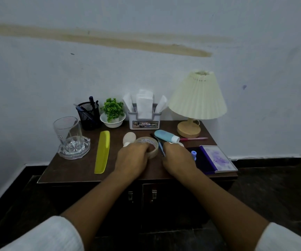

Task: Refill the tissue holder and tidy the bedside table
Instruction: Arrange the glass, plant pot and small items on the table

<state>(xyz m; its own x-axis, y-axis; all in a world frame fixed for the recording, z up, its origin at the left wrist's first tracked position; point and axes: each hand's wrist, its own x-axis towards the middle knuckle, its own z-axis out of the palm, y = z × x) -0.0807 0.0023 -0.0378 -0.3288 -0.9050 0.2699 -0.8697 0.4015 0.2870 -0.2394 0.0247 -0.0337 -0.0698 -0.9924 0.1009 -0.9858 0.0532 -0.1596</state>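
The grey tissue holder (143, 118) stands at the back of the brown bedside table (77, 169), with white tissues (144, 104) sticking out of it. My left hand (132, 161) grips a roll of beige tape (148, 144) near the table's middle. Right beside it, my right hand (179, 161) holds a dark blue pen (161, 149), its fingers curled round the pen. A small white bottle (129, 138) lies just behind the tape. A pale blue tube (166, 135) lies behind my right hand.
A yellow comb (102, 152) lies left of my hands. A glass (68, 132) stands in a crystal dish at far left. Black pen cup (89, 115), small plant (112, 113), lamp (196, 102), pink pen (194, 138) and a purple notebook (216, 158) fill the back and right.
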